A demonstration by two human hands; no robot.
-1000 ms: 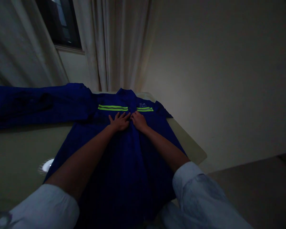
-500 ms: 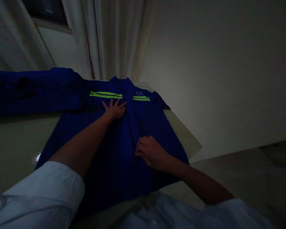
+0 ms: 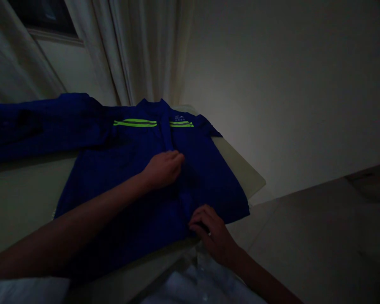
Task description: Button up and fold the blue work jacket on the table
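Observation:
A dark blue work jacket [image 3: 129, 156] with bright yellow-green reflective stripes lies spread front up, its collar at the far end. One sleeve [image 3: 44, 122] stretches out to the left. My left hand [image 3: 166, 169] is closed at the middle of the front placket, its fingertips pinching the cloth edge. Lower down, near the hem, my right hand [image 3: 210, 228] has its thumb and fingers closed around the bottom of the same placket. Small white print shows on the chest above the right-hand stripe.
The jacket lies on a pale table [image 3: 240, 164], whose corner juts out at the right. Behind it hang light curtains [image 3: 139, 55] beside a dark window [image 3: 47, 14]. A plain wall [image 3: 272, 84] rises at the right above the floor [image 3: 304, 223]. The light is dim.
My left hand has gone from lying flat and spread on the chest to pinching the placket lower down. My right hand has slid down the placket towards the hem.

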